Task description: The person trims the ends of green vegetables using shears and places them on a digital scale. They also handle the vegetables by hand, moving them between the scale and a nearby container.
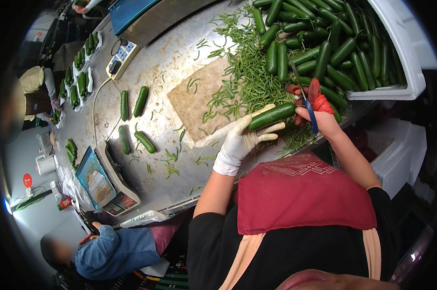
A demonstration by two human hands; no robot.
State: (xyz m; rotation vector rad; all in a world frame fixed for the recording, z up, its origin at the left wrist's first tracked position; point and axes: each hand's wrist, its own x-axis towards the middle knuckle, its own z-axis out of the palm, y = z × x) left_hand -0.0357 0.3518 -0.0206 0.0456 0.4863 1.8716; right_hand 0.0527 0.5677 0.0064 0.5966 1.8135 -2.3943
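Observation:
A green cucumber [272, 116] lies across the fingers of my left hand [242, 139], which wears a whitish glove. The thumb is behind it and two fingers stick out below. My right hand [318, 114], with red covering on some fingers, meets the cucumber's right end and has scissors [310, 112] with blue handles in its grip. The blades point up towards the pile; how far apart they are I cannot tell. Behind both hands, cut green stem pieces [253, 79] are heaped on the metal table [157, 134]. Many cucumbers [323, 58] spill from a white foam box [416, 81].
Several loose cucumbers [124, 105] lie left of a stained sheet [200, 94]. A digital scale [122, 197], a power strip [122, 58] with its cable and a metal-sided unit [146, 25] stand on the table. Co-workers are at the left [41, 90] and lower left [117, 250].

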